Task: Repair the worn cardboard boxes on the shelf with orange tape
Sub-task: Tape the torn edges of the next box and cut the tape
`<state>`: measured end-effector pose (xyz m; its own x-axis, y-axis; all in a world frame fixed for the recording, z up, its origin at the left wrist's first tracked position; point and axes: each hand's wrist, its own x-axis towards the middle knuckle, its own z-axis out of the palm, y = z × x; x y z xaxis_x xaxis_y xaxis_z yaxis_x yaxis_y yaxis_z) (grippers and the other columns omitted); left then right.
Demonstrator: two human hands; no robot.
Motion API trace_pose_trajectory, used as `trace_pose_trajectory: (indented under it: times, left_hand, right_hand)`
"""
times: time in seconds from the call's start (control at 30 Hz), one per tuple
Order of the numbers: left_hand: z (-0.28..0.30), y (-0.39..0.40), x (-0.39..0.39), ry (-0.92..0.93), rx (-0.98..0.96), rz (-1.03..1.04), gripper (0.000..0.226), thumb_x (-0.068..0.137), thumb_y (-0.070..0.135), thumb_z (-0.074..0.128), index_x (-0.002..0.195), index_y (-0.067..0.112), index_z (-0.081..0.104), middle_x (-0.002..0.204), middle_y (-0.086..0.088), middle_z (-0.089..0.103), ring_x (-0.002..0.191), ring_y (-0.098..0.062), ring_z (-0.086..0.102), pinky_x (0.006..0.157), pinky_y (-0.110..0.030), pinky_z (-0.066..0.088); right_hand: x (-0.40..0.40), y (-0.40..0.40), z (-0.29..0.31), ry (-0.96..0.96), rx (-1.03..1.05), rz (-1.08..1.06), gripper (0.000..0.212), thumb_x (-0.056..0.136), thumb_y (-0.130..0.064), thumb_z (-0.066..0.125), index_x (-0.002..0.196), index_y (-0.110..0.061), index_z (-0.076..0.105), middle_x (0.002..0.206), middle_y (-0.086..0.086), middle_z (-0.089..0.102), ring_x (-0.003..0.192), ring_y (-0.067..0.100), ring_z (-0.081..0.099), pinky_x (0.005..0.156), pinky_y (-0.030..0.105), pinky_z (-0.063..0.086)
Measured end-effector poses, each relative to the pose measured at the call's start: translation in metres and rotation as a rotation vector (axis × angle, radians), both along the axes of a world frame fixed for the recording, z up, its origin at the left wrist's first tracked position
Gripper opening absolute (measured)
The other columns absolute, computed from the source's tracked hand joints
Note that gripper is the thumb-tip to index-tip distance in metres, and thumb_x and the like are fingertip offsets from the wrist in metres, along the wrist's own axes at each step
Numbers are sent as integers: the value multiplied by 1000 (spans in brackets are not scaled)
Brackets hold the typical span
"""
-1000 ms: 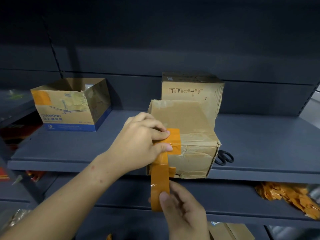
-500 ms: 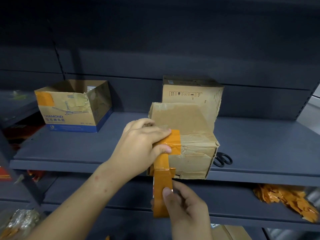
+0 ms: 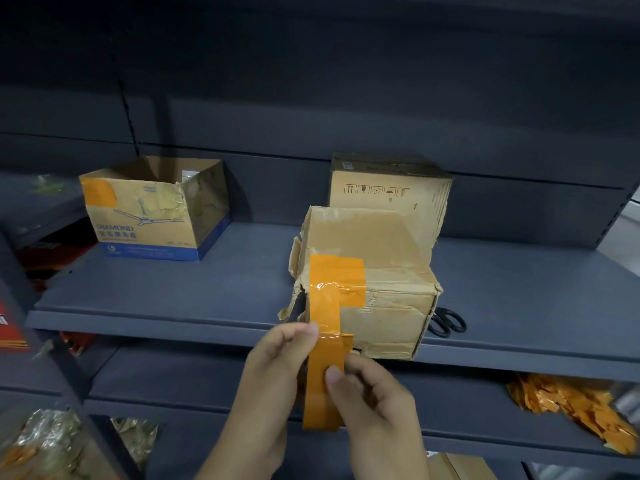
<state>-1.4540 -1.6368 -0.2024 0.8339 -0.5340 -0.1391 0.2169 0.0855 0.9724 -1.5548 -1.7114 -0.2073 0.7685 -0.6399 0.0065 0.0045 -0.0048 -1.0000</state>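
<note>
Running top-to-bottom at frame centre, orange tape strip [image 3: 323,341] hangs off worn brown cardboard box [image 3: 367,289] on grey shelf [image 3: 207,292]; left hand [image 3: 277,362] & right hand [image 3: 374,393] fingers pinch its lower end, just below box.

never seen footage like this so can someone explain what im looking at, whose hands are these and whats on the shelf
There is no machine here. A person wears a camera on the head, so the one view looks forward and down at their own hands. The left hand and right hand both pinch a strip of orange tape that runs from the top of a worn cardboard box down past the edge of the dark shelf. Also on the shelf: an open box with an orange patch, a taller box behind, and black scissors.
</note>
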Motion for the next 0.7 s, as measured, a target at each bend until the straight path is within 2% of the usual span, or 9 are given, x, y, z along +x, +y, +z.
trace_pose_trajectory:
  times: [0.07,0.2,0.23,0.3,0.4,0.47,0.53,0.6,0.7]
  left_hand:
    - [0,-3,4,75,-12,-5,33,73,58,66,91,32,76,97,-5,76,91,-27,75,81,-48,60]
    - [-2,-11,5,90,-32,53,8,84,34,71,87,38,77,89,4,77,82,-21,76,67,-39,61]
    - [-3,-13,4,91,-25,63,13,87,29,70,86,40,76,87,7,77,85,-24,75,70,-42,61]
    - [-5,-16,4,95,-5,83,18,90,27,69,85,43,75,84,12,75,94,-26,71,78,-45,59]
    - [-7,-19,4,102,-10,110,15,91,29,68,86,42,74,82,16,74,95,-23,69,73,-40,57]
    - [-7,-20,4,92,-3,131,9,91,33,67,88,38,74,82,15,74,93,-21,68,71,-38,56]
    - [-6,-21,3,65,7,149,8,92,37,66,88,37,72,84,15,73,92,-20,68,70,-38,57]
    - [-5,-22,3,33,25,163,7,92,39,65,92,35,71,91,12,73,92,-20,68,74,-41,59]
    - [-6,-22,4,-18,55,190,9,94,38,64,98,33,71,94,11,73,92,-18,69,80,-43,60]
  right_hand:
    - [1,-3,-2,28,-58,25,7,91,-25,69,95,-30,73,69,4,65,66,1,60,67,13,50]
    - [-6,-19,0,77,-221,15,15,86,-31,75,84,-45,75,82,-16,74,78,-3,69,71,11,52]
    - [-10,-31,2,41,-272,-54,20,86,-26,76,83,-46,76,80,-16,75,74,-2,69,69,10,51]
    - [-17,-68,7,-31,-383,-246,18,89,-20,72,84,-36,78,75,-12,75,67,3,68,65,20,54]
    - [-17,-134,5,-8,-494,-532,18,93,-17,64,79,-26,71,71,-6,71,66,4,63,67,33,51]
    - [-8,-172,-2,172,-605,-554,12,94,-26,62,84,-27,68,82,-6,70,79,12,63,72,34,49]
    - [0,-199,-14,463,-746,-446,17,93,-38,64,89,-22,66,94,1,65,89,25,60,74,34,45]
    - [6,-213,-21,665,-868,-331,28,89,-48,67,84,-21,61,93,1,56,87,28,57,70,34,43]
    - [13,-223,-17,774,-971,-258,35,87,-53,66,77,-22,55,89,0,55,75,23,53,60,32,41]
